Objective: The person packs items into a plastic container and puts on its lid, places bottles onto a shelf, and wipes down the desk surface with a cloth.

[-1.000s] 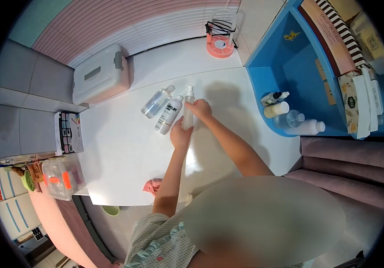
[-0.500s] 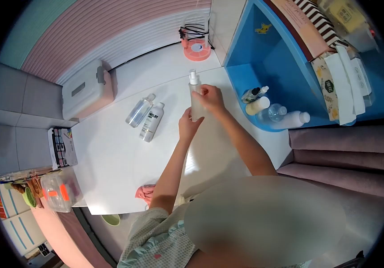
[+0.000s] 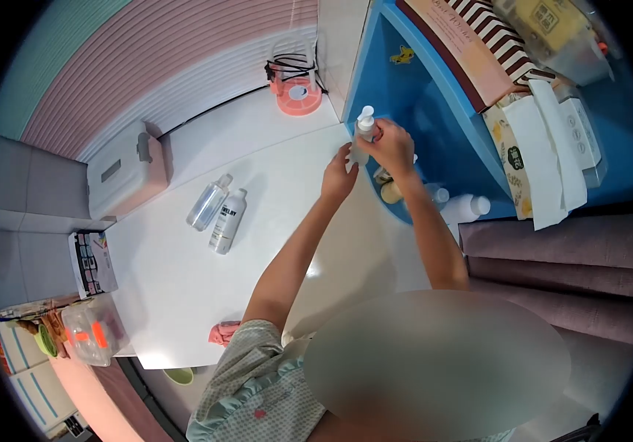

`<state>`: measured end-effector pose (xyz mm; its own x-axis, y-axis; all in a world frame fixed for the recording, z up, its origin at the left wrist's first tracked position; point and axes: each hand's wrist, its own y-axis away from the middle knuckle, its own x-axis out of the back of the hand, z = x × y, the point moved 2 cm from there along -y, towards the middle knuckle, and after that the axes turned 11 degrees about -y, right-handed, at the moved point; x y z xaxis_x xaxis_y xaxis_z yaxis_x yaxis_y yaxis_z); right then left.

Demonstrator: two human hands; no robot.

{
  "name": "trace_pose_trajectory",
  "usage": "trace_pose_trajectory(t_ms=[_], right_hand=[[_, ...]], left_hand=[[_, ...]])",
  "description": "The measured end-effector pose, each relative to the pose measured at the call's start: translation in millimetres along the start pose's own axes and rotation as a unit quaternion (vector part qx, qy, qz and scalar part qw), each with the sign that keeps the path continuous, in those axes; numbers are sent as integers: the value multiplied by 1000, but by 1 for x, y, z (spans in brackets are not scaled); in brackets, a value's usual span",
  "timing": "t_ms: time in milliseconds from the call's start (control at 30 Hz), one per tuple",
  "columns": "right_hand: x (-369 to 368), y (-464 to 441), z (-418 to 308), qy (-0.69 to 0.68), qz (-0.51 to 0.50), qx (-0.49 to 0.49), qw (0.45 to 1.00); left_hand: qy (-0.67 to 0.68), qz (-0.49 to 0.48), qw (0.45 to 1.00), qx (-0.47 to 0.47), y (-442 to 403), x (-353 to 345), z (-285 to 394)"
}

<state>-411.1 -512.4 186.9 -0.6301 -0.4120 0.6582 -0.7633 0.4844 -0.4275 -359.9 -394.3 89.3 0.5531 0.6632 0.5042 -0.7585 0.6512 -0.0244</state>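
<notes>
A clear pump bottle with a white top (image 3: 365,127) is held upright between my hands at the left edge of the blue shelf (image 3: 445,110). My right hand (image 3: 392,147) grips it near the neck. My left hand (image 3: 340,175) has its fingers against the lower part. Two bottles lie side by side on the white table (image 3: 176,295): a clear one (image 3: 208,203) and a white one with black lettering (image 3: 227,223). Several bottles, including a white one (image 3: 466,208), stand in the shelf, partly hidden behind my right hand and forearm.
At the back stands a pink round-based holder (image 3: 298,97) with black cable. A white lidded box (image 3: 123,171) is at the back left, a clear case (image 3: 95,333) at the left edge. A pink cloth (image 3: 224,332) lies at the front; tissues (image 3: 545,162) top the shelf.
Both hands have carried the pump bottle rightward, from beside the two lying bottles to the blue shelf's edge. The camera view has shifted too.
</notes>
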Motion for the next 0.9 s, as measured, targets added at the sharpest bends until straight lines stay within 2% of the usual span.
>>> trace_pose_trajectory(t_ms=[133, 233, 333, 433, 767, 900], right_hand=[[0, -9, 25, 14, 7, 2, 1000], [-8, -15, 42, 12, 23, -2, 1000], [-18, -23, 56, 27, 16, -14, 999], [-27, -32, 65, 39, 12, -16, 999], [-45, -51, 83, 22, 20, -12, 999], [-46, -52, 82, -8, -3, -67, 998]], left_hand=[[44, -42, 998, 13, -21, -17, 4], [169, -51, 983, 59, -45, -38, -13], [307, -88, 940, 117, -61, -48, -22], [321, -109, 930, 143, -67, -44, -15], [326, -119, 929, 132, -85, -50, -21], [308, -115, 939, 100, -83, -51, -19]])
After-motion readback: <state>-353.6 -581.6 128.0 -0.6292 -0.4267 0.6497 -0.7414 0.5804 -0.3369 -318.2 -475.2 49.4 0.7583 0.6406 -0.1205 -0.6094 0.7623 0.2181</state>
